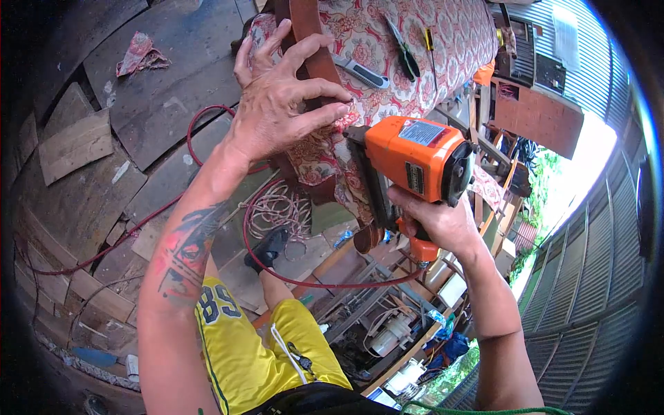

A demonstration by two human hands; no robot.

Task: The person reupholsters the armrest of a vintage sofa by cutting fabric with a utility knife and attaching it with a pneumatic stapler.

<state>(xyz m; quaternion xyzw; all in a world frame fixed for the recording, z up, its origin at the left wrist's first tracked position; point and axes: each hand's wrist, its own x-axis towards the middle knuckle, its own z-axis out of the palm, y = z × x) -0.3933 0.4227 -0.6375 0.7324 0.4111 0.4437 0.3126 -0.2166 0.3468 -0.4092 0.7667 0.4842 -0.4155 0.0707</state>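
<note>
My right hand (436, 218) is wrapped round the grip of an orange air nail gun (408, 149). Its nose rests near the edge of a red-and-cream floral fabric (377, 41) that covers a long padded piece of furniture. My left hand (280, 104) lies over a brown wooden rail (310, 31) beside the fabric. Thumb and forefinger pinch at the fabric edge close to the tool's nose, while the other fingers spread across the wood. On the fabric lie a utility knife (362, 72), dark-handled pliers (403, 50) and a screwdriver (430, 47).
A red air hose (325, 284) runs from the nail gun across the plank floor (173, 76). Coiled cord (277, 211) lies below the furniture. A fabric scrap (138, 55) sits at upper left. A motor (391, 335) and clutter stand at lower right, near corrugated metal walls (588, 277).
</note>
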